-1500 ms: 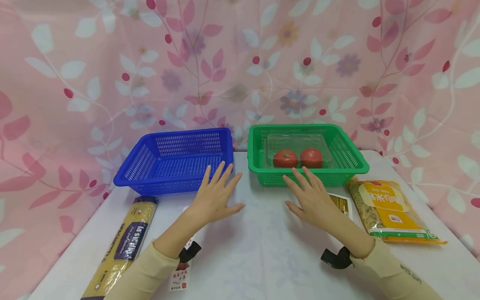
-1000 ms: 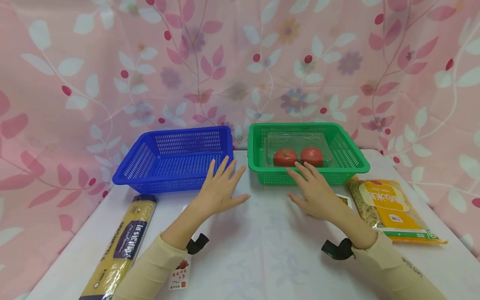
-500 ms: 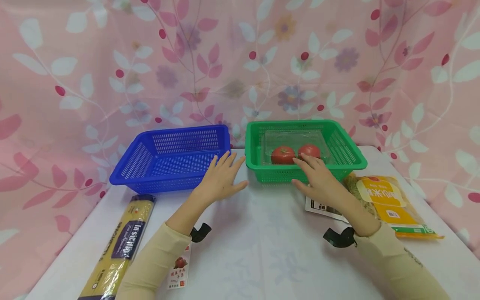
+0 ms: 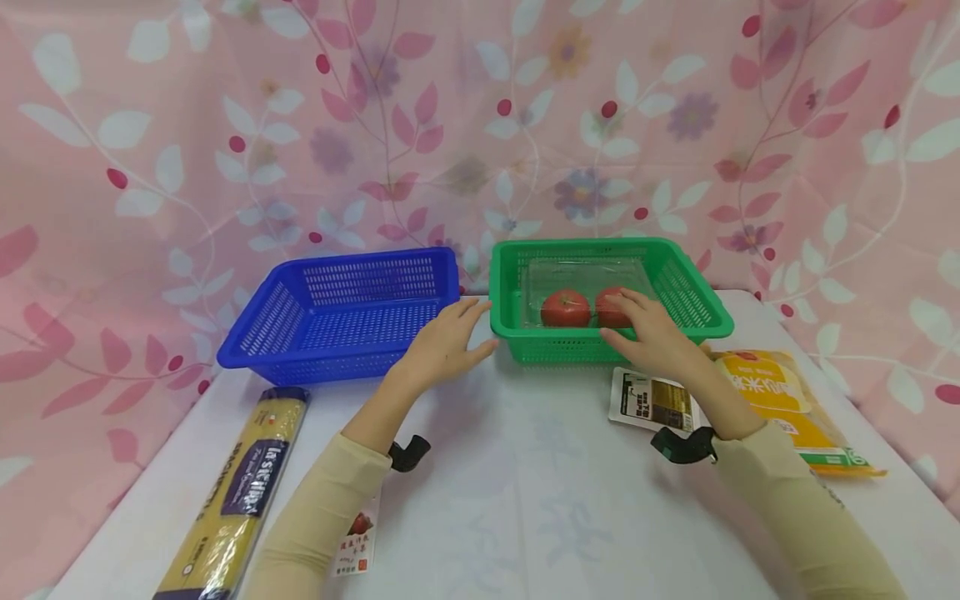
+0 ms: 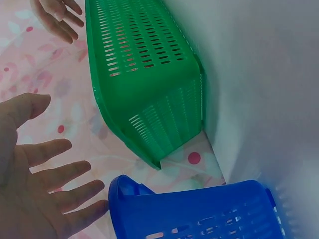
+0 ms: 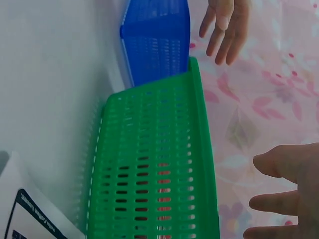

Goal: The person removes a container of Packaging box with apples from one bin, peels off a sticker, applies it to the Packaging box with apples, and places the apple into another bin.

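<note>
My right hand (image 4: 656,337) hovers over the front rim of the green basket (image 4: 551,333), fingers reaching toward the tomatoes and holding nothing. Inside the basket lies a clear plastic box (image 4: 540,279) with two red tomatoes (image 4: 566,309); the right-hand one is partly covered by my fingers. My left hand (image 4: 442,346) is held in the air between the two baskets, fingers spread, nothing in it. The left wrist view shows its palm beside the rim of the blue basket (image 5: 199,204). In the right wrist view my right thumb and fingers stay above the green basket's rim (image 6: 202,124).
The blue basket's mesh floor shows at the left. A spaghetti pack (image 4: 243,492) lies in front of it, beside a white printed card (image 4: 354,546) partly under my left arm. At right are a small brown-and-white pouch (image 4: 652,402) and a yellow food bag (image 4: 780,400), partly behind my arm.
My right hand has moved forward and right, over the green basket's rim, uncovering the small pouch. The left hand has shifted slightly right and forward. The head view has tilted a little.
</note>
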Available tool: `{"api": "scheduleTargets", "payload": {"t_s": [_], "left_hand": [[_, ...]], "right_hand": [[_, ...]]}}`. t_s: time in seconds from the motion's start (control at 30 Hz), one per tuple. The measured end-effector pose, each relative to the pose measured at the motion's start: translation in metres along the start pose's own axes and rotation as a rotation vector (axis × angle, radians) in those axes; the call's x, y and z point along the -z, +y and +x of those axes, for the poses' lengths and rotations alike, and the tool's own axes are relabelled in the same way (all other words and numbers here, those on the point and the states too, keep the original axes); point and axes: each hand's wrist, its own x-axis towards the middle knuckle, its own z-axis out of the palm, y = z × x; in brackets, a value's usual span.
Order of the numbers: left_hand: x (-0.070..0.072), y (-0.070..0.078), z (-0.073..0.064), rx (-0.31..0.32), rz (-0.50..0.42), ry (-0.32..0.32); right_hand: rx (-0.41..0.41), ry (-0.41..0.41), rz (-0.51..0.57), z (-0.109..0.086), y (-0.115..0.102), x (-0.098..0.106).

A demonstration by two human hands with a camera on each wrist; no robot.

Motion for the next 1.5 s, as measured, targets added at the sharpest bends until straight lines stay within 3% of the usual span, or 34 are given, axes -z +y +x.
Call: {"api": "scheduleTargets", "payload": {"t_s": [0.33, 0.6, 0.8, 1.03, 1.27, 1.5], "left_hand": [[-0.003, 0.004, 0.027, -0.031, -0.105, 0.097], [-0.012, 0.011, 0.052, -0.058, -0.198, 0.058], [-0.020, 0.020, 0.069, -0.064, -0.190, 0.012], [-0.025, 0.033, 0.086, -0.009, -0.184, -0.061], [-0.037, 0.039, 0.108, 0.058, -0.219, -0.154], [-0.053, 0.036, 0.122, 0.178, -0.282, -0.170]], "right_hand": [[-0.068, 0.016, 0.011, 0.017, 0.020, 0.006], [-0.140, -0.030, 0.039, 0.029, 0.037, 0.016], [-0.191, -0.059, 0.030, 0.034, 0.049, 0.016], [-0.237, -0.090, 0.028, 0.041, 0.058, 0.013], [-0.318, -0.198, 0.049, 0.047, 0.063, 0.013], [-0.359, -0.260, 0.187, 0.051, 0.068, 0.013]]}}
